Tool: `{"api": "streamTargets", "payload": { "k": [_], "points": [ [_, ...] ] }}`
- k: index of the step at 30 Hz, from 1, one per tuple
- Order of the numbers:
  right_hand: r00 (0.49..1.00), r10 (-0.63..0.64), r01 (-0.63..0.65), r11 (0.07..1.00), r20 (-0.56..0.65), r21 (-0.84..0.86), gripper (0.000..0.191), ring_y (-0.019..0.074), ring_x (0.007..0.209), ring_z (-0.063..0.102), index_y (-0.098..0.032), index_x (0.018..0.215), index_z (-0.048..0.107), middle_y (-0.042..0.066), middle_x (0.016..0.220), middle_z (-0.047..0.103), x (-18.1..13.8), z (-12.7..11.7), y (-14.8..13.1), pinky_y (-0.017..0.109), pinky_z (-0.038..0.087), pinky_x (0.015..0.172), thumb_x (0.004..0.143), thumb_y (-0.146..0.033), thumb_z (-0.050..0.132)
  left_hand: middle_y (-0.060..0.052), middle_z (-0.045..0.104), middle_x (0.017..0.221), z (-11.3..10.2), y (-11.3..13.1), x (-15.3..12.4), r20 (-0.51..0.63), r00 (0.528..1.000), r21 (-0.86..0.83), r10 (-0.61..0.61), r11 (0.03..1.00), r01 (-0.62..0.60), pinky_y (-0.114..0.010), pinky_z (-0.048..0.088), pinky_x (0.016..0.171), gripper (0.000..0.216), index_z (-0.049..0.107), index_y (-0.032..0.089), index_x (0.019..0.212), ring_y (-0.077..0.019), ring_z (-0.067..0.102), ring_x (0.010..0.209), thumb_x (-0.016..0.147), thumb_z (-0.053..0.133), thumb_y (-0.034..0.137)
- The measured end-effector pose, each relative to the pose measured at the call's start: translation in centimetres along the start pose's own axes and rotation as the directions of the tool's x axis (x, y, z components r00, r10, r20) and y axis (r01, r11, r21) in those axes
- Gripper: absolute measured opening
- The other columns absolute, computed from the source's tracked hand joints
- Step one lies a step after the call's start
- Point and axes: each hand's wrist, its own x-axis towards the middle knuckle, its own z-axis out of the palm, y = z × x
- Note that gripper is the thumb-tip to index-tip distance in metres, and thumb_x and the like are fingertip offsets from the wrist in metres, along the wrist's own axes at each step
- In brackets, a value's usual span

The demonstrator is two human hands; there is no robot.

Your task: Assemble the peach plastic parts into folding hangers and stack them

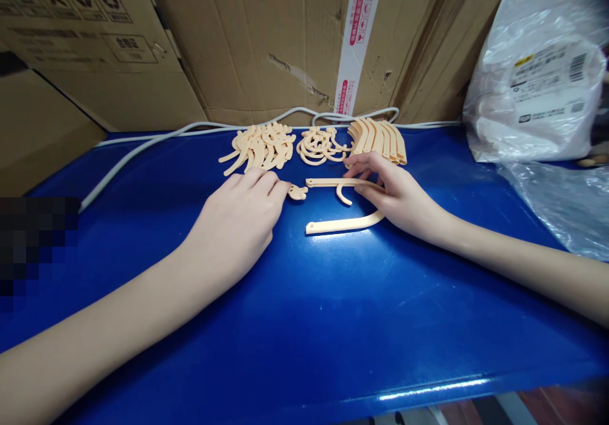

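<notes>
In the head view, my left hand is closed, its fingertips pinching a cream plastic piece with a small bear-like head; the rest of that piece is hidden behind the fingers. My right hand has its fingers and thumb closed around the right end of a cream curved hanger arm. Below that arm a small cream hook sticks out. A second curved arm lies nearer to me on the blue table, its right end running under my right hand.
Behind the hands are a pile of bear-headed pieces, a heap of cream hooks and a row of curved arms. A white cable runs before cardboard boxes. A plastic bag stands right on the blue table.
</notes>
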Motion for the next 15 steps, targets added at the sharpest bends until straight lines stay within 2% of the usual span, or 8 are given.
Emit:
{"api": "streamTargets", "payload": {
  "k": [11,15],
  "points": [
    [1.0,0.001,-0.001,1.0,-0.014,-0.018,0.027,0.0236,0.101,0.063,-0.023,0.112,0.06,0.008,0.112,0.068,-0.1,0.0,-0.3,0.041,0.049,0.088,0.087,-0.014,0.054,-0.017,0.07,0.104,0.0,0.0,0.0,-0.016,1.0,0.002,0.01,1.0,-0.01,-0.047,0.053,0.08,0.041,0.07,0.006,0.113,-0.0357,0.063,0.101,0.087,0.038,0.003],
    [0.991,-0.13,0.123,0.977,-0.03,-0.172,0.018,0.0268,0.107,0.061,-0.022,0.104,0.064,0.009,0.109,0.067,-0.4,-0.3,-1.9,0.045,0.046,0.093,0.091,-0.017,0.053,-0.017,0.07,0.101,0.0,-0.1,-0.1,-0.054,0.998,0.024,0.013,1.0,-0.012,-0.044,0.052,0.075,0.041,0.071,0.007,0.111,-0.0346,0.063,0.098,0.088,0.037,0.003]
  ]
}}
